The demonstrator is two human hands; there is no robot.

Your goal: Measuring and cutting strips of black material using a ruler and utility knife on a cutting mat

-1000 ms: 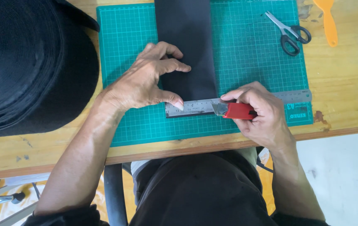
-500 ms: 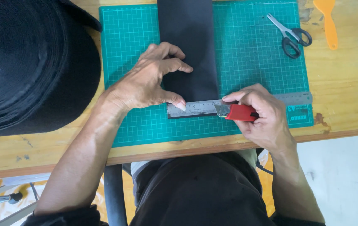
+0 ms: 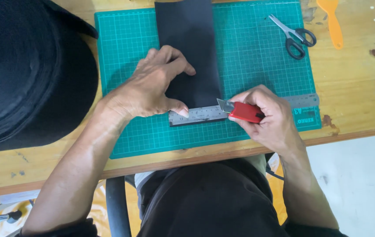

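Black fabric strip [image 3: 189, 48] lies lengthwise down the middle of the green cutting mat [image 3: 257, 66], its near end reaching the metal ruler [image 3: 198, 115] that crosses it from left to right. In the head view, your left hand [image 3: 150, 90] is spread flat on the strip, fingers fanned out to the right and the thumb tip pressing down on the left part of the ruler, so it pins rather than grips. Your right hand [image 3: 268, 116] is clenched around the red utility knife [image 3: 242, 111], whose short blade points left and meets the ruler's far edge just at the right edge of the strip. The ruler runs on under that hand and shows again near the mat's right side. On the far right part of the mat lie scissors [image 3: 295, 35] with black handles, and beyond them an orange plastic tool [image 3: 333, 22] rests on the wooden surface [image 3: 358, 87]. A large roll of black material [image 3: 23, 70] fills the left side of the surface, just beside the mat.
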